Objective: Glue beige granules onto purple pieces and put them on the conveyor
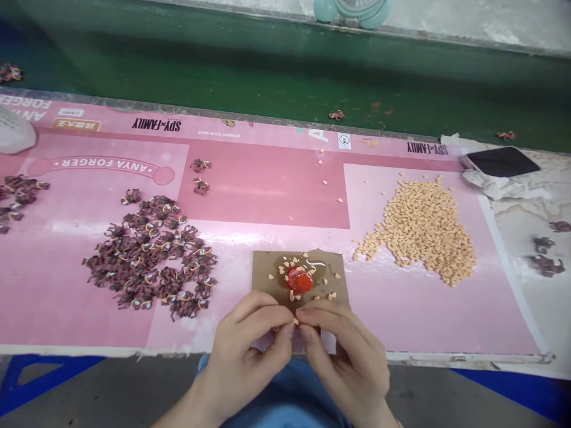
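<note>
My left hand (252, 351) and my right hand (350, 353) meet at the fingertips over the near edge of a brown card (263, 264). Both are closed in a pinch. A small tan piece (295, 321) shows at the left fingertips, right where the two hands meet. Whatever else the fingers hold is mostly hidden behind them. On the card lies a puddle of clear, shiny liquid (319, 266) around a red round thing (300, 280). Several tan pieces are scattered in and beside that liquid.
A heap of small dark brown figures (151, 258) lies to the left, and a pile of tan pieces (428, 232) to the right. A phone (504, 161) rests on crumpled paper at the far right. Behind the pink table sheet (267, 196) runs a green strip (223, 77).
</note>
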`<state>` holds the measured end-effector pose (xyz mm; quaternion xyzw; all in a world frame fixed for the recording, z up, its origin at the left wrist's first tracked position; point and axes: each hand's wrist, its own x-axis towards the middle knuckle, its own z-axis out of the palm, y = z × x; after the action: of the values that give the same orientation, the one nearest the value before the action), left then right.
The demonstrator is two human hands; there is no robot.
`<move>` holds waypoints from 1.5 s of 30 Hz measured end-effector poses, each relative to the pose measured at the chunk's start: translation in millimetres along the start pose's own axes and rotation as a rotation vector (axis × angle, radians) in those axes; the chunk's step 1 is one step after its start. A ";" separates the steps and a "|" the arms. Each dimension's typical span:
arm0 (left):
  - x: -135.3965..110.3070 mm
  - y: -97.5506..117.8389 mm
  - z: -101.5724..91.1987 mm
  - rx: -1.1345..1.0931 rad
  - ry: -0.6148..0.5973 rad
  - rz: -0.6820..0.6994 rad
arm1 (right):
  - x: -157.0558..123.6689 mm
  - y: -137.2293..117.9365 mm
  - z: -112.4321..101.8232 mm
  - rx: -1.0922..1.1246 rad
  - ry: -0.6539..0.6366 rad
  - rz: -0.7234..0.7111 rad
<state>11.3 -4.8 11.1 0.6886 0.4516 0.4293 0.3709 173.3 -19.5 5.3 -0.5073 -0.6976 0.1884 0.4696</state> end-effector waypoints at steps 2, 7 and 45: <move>-1.1 -0.9 -1.1 0.009 -0.007 0.003 | 0.2 0.1 0.5 -0.042 -0.015 -0.017; -3.6 -0.6 -1.0 0.041 0.000 0.030 | 2.1 -0.6 1.2 -0.166 0.007 -0.087; -16.9 -11.3 -3.7 -0.731 -0.005 -0.581 | 13.3 -11.0 -20.5 -0.291 -0.235 -0.230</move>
<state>0.7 -16.7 -2.1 0.3587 0.4440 0.4369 0.6953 184.2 -16.6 29.6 -0.4615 -0.8206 0.0888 0.3252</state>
